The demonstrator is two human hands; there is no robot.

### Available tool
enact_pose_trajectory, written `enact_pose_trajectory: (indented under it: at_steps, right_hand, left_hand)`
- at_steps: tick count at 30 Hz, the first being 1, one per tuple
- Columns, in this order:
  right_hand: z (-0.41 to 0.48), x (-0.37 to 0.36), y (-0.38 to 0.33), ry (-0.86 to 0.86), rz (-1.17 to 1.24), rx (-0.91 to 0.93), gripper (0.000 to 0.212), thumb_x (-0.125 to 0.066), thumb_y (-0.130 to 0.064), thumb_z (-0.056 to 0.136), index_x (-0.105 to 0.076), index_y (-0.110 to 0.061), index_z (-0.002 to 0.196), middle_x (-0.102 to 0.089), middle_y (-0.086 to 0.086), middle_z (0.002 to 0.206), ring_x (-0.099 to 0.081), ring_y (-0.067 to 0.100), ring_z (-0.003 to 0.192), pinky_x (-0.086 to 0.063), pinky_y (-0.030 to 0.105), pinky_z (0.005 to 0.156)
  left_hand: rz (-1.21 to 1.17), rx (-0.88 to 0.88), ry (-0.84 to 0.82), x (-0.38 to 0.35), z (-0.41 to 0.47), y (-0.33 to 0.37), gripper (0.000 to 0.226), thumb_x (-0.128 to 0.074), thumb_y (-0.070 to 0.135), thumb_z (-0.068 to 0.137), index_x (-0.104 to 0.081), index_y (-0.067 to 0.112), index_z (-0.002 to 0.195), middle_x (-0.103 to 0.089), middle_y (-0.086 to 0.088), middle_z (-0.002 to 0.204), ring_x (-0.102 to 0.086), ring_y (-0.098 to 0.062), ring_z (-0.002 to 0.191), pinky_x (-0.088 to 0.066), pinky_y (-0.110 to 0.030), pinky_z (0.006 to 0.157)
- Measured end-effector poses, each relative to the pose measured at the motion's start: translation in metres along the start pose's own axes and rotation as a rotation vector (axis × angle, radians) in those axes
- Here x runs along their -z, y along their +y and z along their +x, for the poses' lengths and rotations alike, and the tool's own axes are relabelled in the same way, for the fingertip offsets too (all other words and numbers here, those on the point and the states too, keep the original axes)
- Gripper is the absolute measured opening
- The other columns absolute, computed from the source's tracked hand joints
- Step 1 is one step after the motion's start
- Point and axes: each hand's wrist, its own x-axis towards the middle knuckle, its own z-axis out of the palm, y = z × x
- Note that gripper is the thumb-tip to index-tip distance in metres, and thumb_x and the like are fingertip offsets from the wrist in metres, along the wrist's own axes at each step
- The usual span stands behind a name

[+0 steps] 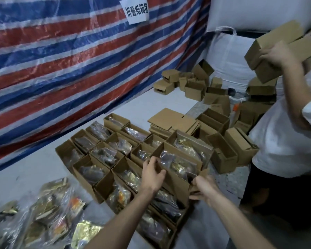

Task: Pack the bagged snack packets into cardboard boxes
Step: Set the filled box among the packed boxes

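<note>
Head view. Nearest, lower left: loose heap of bagged snack packets (43, 212). Just beyond, left hand (153, 175) fingers curled over the wall of a packed cardboard box (176, 180), right hand (203, 187) fingers pinching its end flap. Around it, rows of filled boxes (101, 153). Farther back, flat cardboard stack (174, 119), empty boxes (196, 87), striped tarp (79, 60).

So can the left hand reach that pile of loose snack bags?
Probably yes: the loose snack bags lie uncovered, down and left of the left hand, though it must release the box first.
</note>
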Motion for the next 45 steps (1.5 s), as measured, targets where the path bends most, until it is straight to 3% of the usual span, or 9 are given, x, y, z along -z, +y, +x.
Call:
enact_pose_trajectory:
  at_steps: [3,9,13,20,24,29,35,42,45]
  right_hand:
    - [0.006,0.002,0.003,-0.014,0.035,-0.023,0.024,-0.049,0.001,0.093,-0.049,-0.007,0.116,-0.062,0.02,0.107,-0.064,0.033,0.092,-0.057,0.039,0.052]
    - [0.006,0.007,0.005,-0.092,0.023,-0.089,0.028,-0.059,-0.021,0.096,-0.052,-0.011,0.122,-0.06,0.017,0.113,-0.063,0.04,0.085,-0.059,0.039,0.054]
    - [0.004,0.009,0.003,-0.11,0.019,-0.122,0.035,-0.065,-0.034,0.093,-0.05,-0.017,0.12,-0.056,0.014,0.111,-0.06,0.039,0.084,-0.059,0.04,0.05]
    - [0.003,0.008,0.001,-0.103,0.005,-0.118,0.053,-0.069,-0.043,0.089,-0.049,-0.018,0.132,-0.052,0.015,0.131,-0.056,0.04,0.115,-0.06,0.04,0.057]
    - [0.004,0.009,0.001,-0.092,0.051,-0.082,0.033,-0.054,-0.02,0.098,-0.044,-0.013,0.129,-0.049,0.014,0.124,-0.059,0.032,0.089,-0.058,0.039,0.057]
    - [0.01,0.008,0.0,-0.012,0.026,-0.019,0.051,-0.038,-0.006,0.098,-0.033,-0.008,0.149,-0.051,0.011,0.113,-0.057,0.02,0.075,-0.058,0.033,0.06]
    - [0.011,0.003,0.001,0.012,-0.017,0.007,0.051,-0.042,-0.008,0.099,-0.032,-0.006,0.149,-0.041,0.014,0.149,-0.058,0.018,0.077,-0.06,0.033,0.069]
    - [0.005,0.005,0.001,-0.009,-0.044,-0.019,0.041,-0.057,-0.028,0.096,-0.048,-0.01,0.132,-0.058,0.014,0.124,-0.06,0.032,0.106,-0.058,0.033,0.06]
    - [0.003,0.005,0.001,-0.008,-0.063,-0.032,0.042,-0.056,-0.031,0.098,-0.046,-0.011,0.134,-0.057,0.014,0.127,-0.059,0.032,0.109,-0.058,0.033,0.059]
  left_hand:
    - [-0.011,0.005,-0.02,-0.004,0.002,0.0,0.028,-0.064,0.013,0.092,-0.052,0.027,0.113,-0.04,-0.002,0.138,-0.05,-0.006,0.096,-0.044,-0.002,0.067]
    - [0.103,0.011,-0.064,-0.005,-0.001,0.007,0.047,-0.064,0.016,0.091,-0.048,0.033,0.132,-0.022,-0.002,0.154,-0.055,-0.021,0.113,-0.058,-0.033,0.087]
    - [0.202,0.016,-0.082,-0.002,0.004,0.014,0.046,-0.063,0.018,0.092,-0.046,0.032,0.132,-0.018,-0.003,0.155,-0.059,-0.026,0.108,-0.061,-0.038,0.079]
    - [0.293,0.025,-0.13,0.002,0.013,0.023,0.043,-0.062,0.018,0.093,-0.049,0.028,0.132,-0.022,-0.007,0.153,-0.053,-0.028,0.12,-0.055,-0.044,0.096]
    - [0.303,-0.022,-0.13,0.004,0.02,0.025,0.037,-0.063,0.013,0.092,-0.055,0.019,0.127,-0.04,-0.01,0.141,-0.055,-0.026,0.115,-0.05,-0.034,0.102]
    - [0.243,-0.072,-0.095,0.004,0.023,0.02,0.025,-0.067,0.009,0.091,-0.062,0.014,0.115,-0.055,-0.008,0.127,-0.057,-0.021,0.111,-0.051,-0.035,0.101]
    - [0.124,-0.048,-0.056,0.003,0.02,0.009,0.02,-0.066,0.005,0.091,-0.061,0.021,0.102,-0.059,-0.002,0.118,-0.061,-0.014,0.102,-0.044,-0.002,0.055]
    - [0.231,-0.018,-0.146,0.003,0.026,0.009,0.042,-0.062,0.009,0.093,-0.055,0.026,0.131,-0.03,-0.005,0.15,-0.051,-0.019,0.117,-0.041,-0.001,0.065]
    - [0.297,-0.019,-0.164,0.004,0.026,0.012,0.049,-0.062,0.008,0.091,-0.052,0.031,0.134,-0.024,-0.007,0.154,-0.046,-0.027,0.131,-0.048,-0.025,0.095]
